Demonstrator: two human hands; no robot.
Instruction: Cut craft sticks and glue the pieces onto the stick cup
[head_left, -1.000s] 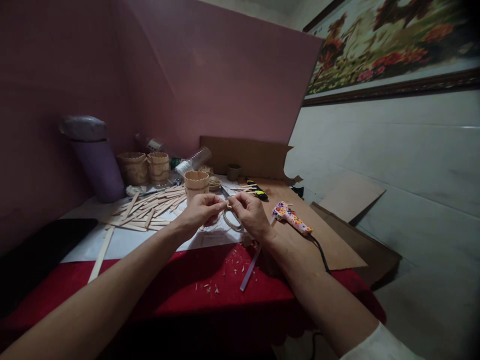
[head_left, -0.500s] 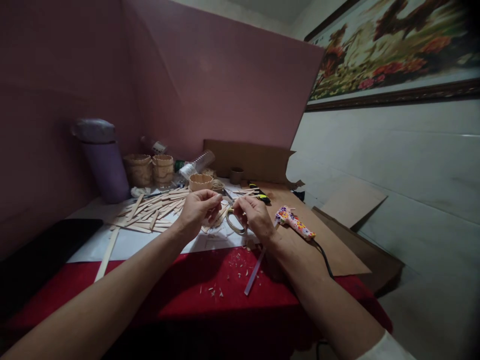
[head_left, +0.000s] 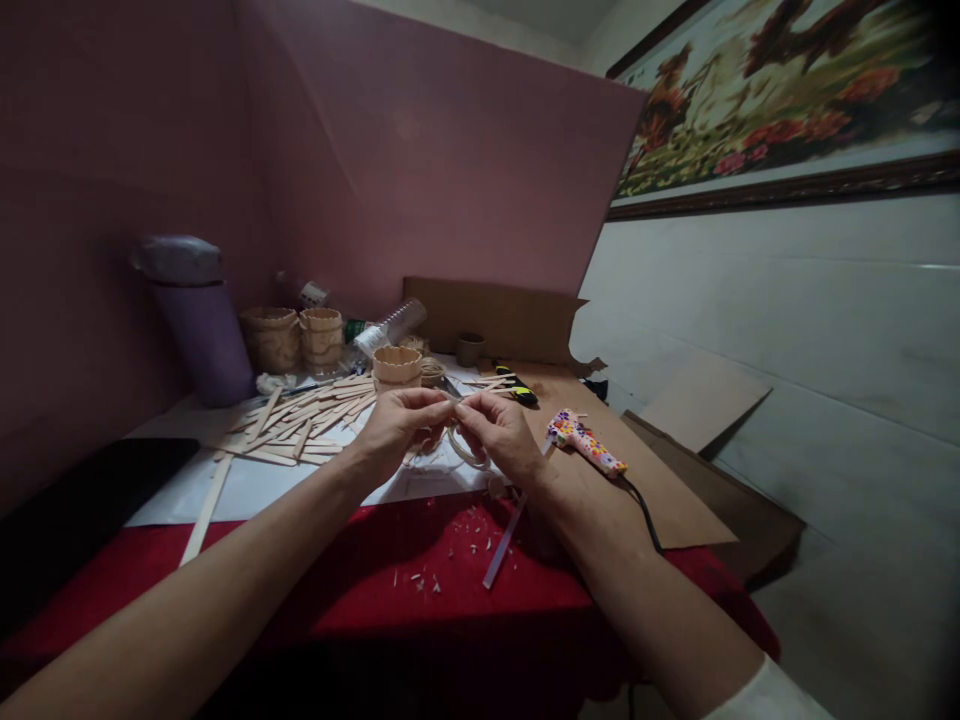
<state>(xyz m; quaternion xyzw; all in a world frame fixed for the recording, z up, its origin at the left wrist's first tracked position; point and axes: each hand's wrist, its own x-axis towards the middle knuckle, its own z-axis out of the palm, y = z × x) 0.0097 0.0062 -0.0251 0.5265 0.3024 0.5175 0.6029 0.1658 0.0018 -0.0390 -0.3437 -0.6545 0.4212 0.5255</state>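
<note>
My left hand (head_left: 406,428) is closed in a pinch above the white paper. Its fingertips meet those of my right hand (head_left: 499,430), which is pinched too. Whatever lies between the fingertips is too small to make out. Just behind and below the fingers shows a pale loop (head_left: 469,455), partly covered by my right hand; it looks like a scissors handle. A scalloped wooden cup (head_left: 396,368) stands beyond my left hand. Flat wooden craft sticks (head_left: 300,425) lie heaped to the left of it.
A flowered glue gun (head_left: 585,442) with a clear glue stick (head_left: 504,545) rests at right on brown cardboard (head_left: 660,500). Behind are a yellow-black cutter (head_left: 517,385), two wooden cups (head_left: 321,340), a plastic bottle (head_left: 390,328) and a purple tumbler (head_left: 202,335). Shavings litter the red cloth (head_left: 337,570).
My hands have come together: the fingertips, apart before, now touch. The whole view has shifted slightly, and the things on the table stay in place.
</note>
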